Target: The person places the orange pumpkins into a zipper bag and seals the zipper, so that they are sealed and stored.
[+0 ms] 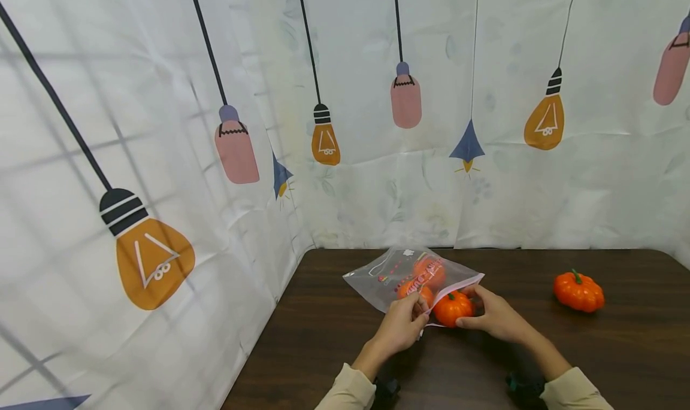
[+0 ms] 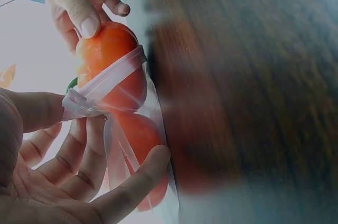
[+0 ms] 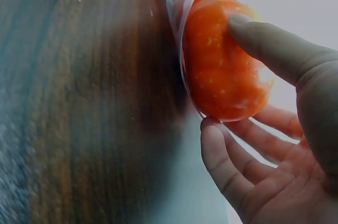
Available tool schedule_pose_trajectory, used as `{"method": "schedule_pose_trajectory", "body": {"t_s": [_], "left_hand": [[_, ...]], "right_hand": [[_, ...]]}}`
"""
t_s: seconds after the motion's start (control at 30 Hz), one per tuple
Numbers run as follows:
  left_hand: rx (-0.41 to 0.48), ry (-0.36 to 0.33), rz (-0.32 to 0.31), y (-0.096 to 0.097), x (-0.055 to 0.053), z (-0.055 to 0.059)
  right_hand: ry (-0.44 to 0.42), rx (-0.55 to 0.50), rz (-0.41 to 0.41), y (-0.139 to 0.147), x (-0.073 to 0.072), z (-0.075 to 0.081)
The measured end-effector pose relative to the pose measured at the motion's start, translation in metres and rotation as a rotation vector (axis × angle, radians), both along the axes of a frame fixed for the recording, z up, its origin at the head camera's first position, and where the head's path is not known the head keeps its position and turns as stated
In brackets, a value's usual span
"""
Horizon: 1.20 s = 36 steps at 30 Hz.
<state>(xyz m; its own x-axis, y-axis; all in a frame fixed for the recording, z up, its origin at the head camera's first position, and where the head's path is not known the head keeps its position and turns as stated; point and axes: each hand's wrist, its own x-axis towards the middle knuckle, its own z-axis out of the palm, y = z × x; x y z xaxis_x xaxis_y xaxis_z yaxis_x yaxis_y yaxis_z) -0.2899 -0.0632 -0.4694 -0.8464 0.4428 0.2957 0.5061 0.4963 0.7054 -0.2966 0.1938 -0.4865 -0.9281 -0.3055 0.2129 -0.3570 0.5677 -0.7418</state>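
A clear plastic zip bag (image 1: 372, 275) with red print lies on the table, its pinkish-white zip edge facing my hands. Two orange pumpkins (image 1: 429, 271) show through its plastic. My left hand (image 1: 401, 325) pinches the bag's edge between thumb and fingers, as the left wrist view shows close up. At the bag's mouth sits another small orange pumpkin (image 1: 453, 309), partly inside, with the zip strip (image 2: 113, 76) crossing over it. My right hand (image 1: 493, 314) grips this pumpkin (image 3: 224, 65) from its outer side, thumb on one face and fingers round the other.
One more orange pumpkin (image 1: 579, 291) with a green stem stands to the right on the dark wooden table (image 1: 323, 320). Behind the table hangs a pale cloth (image 1: 366, 200) printed with lamps, which also runs along the left side.
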Motion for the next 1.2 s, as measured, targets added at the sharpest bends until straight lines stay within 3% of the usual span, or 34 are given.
{"method": "schedule_pose_trajectory", "body": {"t_s": [0.4,0.7,0.93,1.2], "left_hand": [[-0.002,-0.004,-0.006,0.001,0.001,0.001],[0.009,-0.032,-0.012,0.0,0.002,0.0],[0.009,-0.029,-0.012,0.0,0.001,-0.001],[-0.011,-0.02,0.007,0.0,0.0,-0.002]], "right_hand": [[-0.031,0.016,-0.098,-0.005,0.001,-0.003],[-0.007,-0.005,-0.166,-0.008,-0.003,-0.01],[-0.009,-0.027,-0.157,-0.01,-0.002,-0.011],[-0.011,-0.055,-0.081,-0.013,-0.001,-0.007]]}}
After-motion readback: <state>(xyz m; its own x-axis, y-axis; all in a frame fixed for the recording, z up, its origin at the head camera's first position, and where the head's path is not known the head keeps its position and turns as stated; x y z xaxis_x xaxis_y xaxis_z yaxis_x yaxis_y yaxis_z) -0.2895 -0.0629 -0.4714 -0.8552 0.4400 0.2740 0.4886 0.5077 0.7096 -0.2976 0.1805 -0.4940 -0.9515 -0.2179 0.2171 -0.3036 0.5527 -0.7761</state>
